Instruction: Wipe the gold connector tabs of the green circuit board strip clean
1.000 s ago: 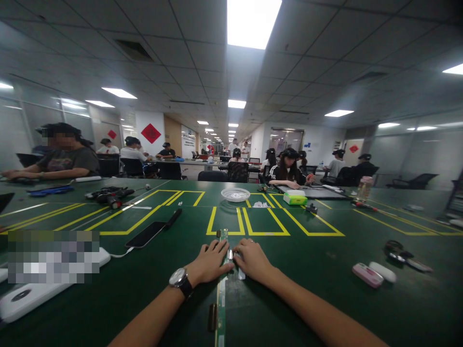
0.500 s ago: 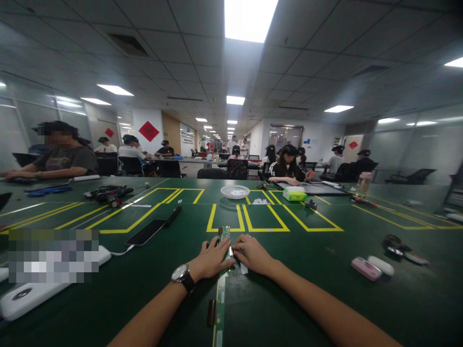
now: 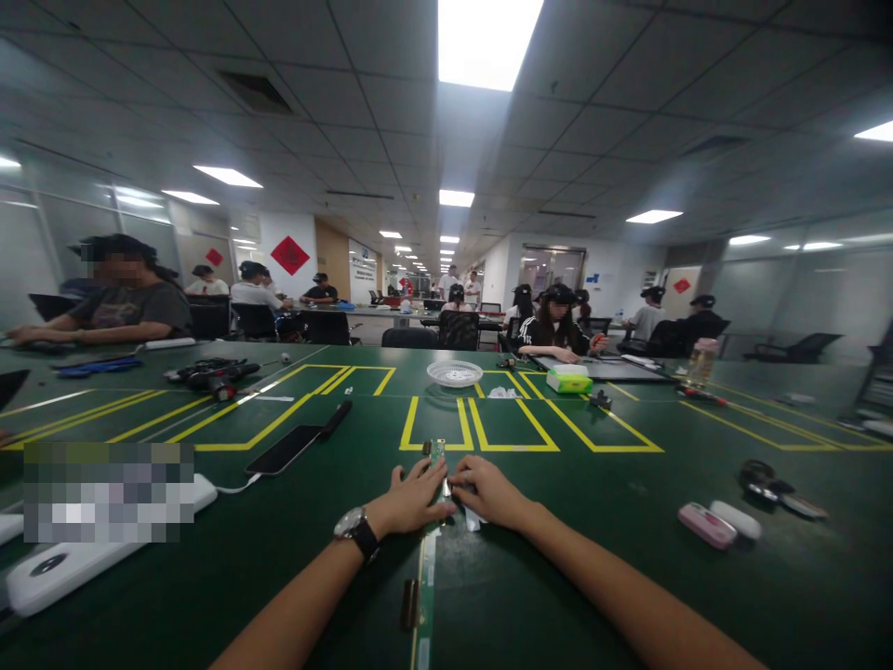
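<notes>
A long, narrow green circuit board (image 3: 425, 596) lies on the green table, running away from me, with brown connector strips on its left side. My left hand (image 3: 411, 498) rests across its far part, fingers spread and pressing on it. On the right edge of the board, my right hand (image 3: 486, 491) has its fingers bent together at a small shiny strip (image 3: 446, 487); what the fingertips pinch is too small to make out. A piece of white paper (image 3: 473, 521) lies under the right hand.
Beyond the hands stands a white basket (image 3: 454, 375). To the left lie a phone (image 3: 286, 450) and a white power strip (image 3: 112, 549); to the right, a pink case (image 3: 706, 525). A green-and-white tissue pack (image 3: 568, 379) sits farther back, near a seated person.
The view has shifted very slightly. Both hands keep nearly the same place on the board, with no clear change in what they touch.
</notes>
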`<state>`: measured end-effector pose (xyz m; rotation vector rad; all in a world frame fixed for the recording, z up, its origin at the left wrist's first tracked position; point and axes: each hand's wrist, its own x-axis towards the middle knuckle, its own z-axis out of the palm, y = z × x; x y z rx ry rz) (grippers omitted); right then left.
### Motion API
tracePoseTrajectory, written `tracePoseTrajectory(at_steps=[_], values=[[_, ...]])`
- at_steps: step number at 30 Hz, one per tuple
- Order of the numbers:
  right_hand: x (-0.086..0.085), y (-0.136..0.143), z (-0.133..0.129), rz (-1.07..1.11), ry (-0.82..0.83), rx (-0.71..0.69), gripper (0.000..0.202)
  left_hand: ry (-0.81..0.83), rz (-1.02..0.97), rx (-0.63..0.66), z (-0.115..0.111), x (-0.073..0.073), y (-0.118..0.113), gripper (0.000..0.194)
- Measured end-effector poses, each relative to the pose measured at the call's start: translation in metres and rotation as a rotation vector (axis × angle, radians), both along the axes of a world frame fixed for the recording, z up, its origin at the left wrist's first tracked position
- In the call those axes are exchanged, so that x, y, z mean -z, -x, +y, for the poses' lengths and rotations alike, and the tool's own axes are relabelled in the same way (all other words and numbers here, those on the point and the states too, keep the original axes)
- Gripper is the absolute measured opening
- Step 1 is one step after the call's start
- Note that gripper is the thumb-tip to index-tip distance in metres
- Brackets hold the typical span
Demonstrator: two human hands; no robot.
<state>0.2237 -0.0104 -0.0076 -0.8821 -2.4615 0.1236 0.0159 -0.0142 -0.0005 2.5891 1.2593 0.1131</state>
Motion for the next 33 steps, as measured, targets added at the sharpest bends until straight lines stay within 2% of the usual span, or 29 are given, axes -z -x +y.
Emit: tracePoseTrajectory(at_steps=[6,17,21,25,28,31,33], values=[[0.001,-0.001,0.002,0.028,0.018,-0.009,0.020,-0.011,-0.065,-0.021,0.003,0.005,0.000,0.089],[0.007,0.005,0.005,0.064,0.031,0.038,0.017,-0.016,-0.080,-0.050,0.002,0.007,-0.002,0.091],[-0.002,0.002,0.000,-0.032,-0.022,0.033,0.019,-0.012,-0.090,-0.049,-0.001,0.005,-0.002,0.092],[-0.018,-0.003,-0.004,-0.130,-0.107,0.019,0.026,-0.019,-0.118,-0.043,0.003,0.005,-0.001,0.079],[-0.022,-0.001,-0.002,-0.141,-0.153,0.004,0.028,-0.037,-0.227,-0.077,0.011,0.005,0.001,0.070],[-0.019,0.000,0.004,-0.231,-0.164,-0.132,0.030,-0.172,-0.391,-0.208,0.019,0.002,0.005,0.065],[-0.016,-0.004,0.009,-0.270,-0.153,-0.149,0.032,-0.248,-0.459,-0.276,0.022,0.000,0.010,0.061]])
